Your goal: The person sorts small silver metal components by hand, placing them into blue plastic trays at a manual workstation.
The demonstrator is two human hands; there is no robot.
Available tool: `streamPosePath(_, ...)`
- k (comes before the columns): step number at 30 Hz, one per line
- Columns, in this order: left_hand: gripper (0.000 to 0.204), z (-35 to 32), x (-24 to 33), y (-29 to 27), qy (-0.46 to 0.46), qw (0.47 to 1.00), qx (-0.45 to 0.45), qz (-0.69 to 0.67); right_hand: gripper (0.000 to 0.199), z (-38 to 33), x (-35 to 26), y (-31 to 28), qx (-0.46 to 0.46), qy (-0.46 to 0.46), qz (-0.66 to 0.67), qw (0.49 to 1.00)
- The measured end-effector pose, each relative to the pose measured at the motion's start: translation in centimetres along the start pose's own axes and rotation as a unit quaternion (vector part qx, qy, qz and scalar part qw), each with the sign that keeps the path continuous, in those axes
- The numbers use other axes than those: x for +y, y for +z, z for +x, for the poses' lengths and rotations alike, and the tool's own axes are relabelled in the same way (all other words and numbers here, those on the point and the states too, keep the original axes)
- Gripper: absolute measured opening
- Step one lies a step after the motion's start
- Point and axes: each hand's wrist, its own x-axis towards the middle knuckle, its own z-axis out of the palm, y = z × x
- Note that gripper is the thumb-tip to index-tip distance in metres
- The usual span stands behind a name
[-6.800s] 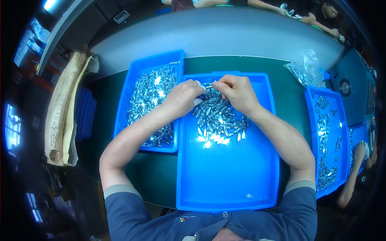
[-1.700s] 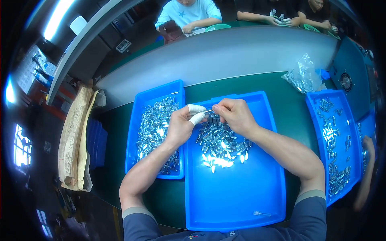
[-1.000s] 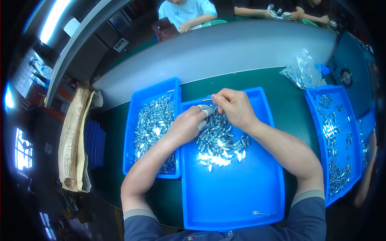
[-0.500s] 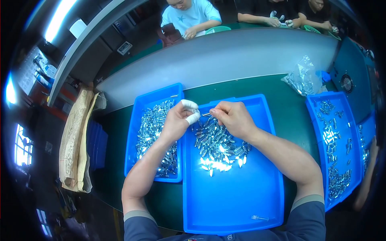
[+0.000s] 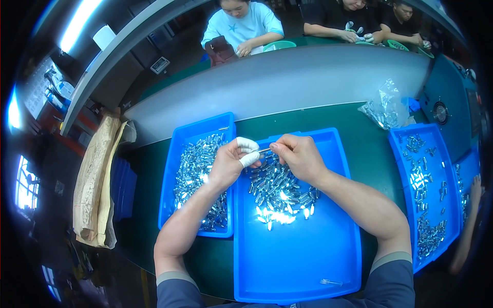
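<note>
My left hand (image 5: 232, 161), with white coverings on its thumb and index finger, is closed in a pinch over a small metal part, mostly hidden by the fingers. A thin metal rod (image 5: 265, 150) spans from those fingertips to my right hand (image 5: 302, 156), which pinches its other end between thumb and bent index finger. Whether the rod sits inside the small part cannot be seen. Both hands hover over the far end of a blue tray (image 5: 298, 262), above a heap of shiny metal cylinders (image 5: 277, 187).
Left of it stands a blue bin (image 5: 231, 205) full of similar cylinders. On the right are another blue tray (image 5: 452, 205) with scattered parts and a clear plastic bag (image 5: 387, 110). A clear small tube (image 5: 331, 282) lies in the near tray corner. People work beyond the grey partition (image 5: 287, 77).
My hands have come closer together, and the rod's left end now meets my left fingertips. The whole view has shifted slightly.
</note>
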Motion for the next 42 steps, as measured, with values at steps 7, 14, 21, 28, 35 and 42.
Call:
streamPosePath(7, 0.014, -0.3, -0.9, 1.1, 0.016, 0.999, 0.035, 0.028, 0.028, -0.2, 0.8, 0.6, -0.017, 0.031, -0.003, 0.999)
streamPosePath(14, 0.017, -0.2, -0.5, 1.3, 0.007, 0.998, 0.010, 0.066, 0.029, 0.0, 0.5, 0.9, -0.049, 0.029, -0.012, 0.998)
streamPosePath(21, 0.017, -0.3, -0.8, 0.6, -0.016, 0.998, 0.004, 0.060, 0.028, 0.4, 1.1, 0.7, -0.097, 0.054, 0.003, 0.994)
streamPosePath(28, 0.027, 0.1, -1.0, 0.4, 0.016, 0.998, -0.016, 0.057, 0.027, 0.7, 2.2, 0.3, -0.073, 0.063, 0.052, 0.994)
streamPosePath(35, 0.024, -0.1, -1.1, 0.3, 0.021, 0.998, -0.015, 0.054, 0.025, 0.7, 1.1, 0.0, -0.078, 0.084, 0.082, 0.990)
streamPosePath(42, 0.021, -0.2, -0.5, 0.6, 0.008, 0.997, -0.012, 0.079, 0.027, 0.8, 1.6, 0.0, -0.076, 0.070, 0.097, 0.990)
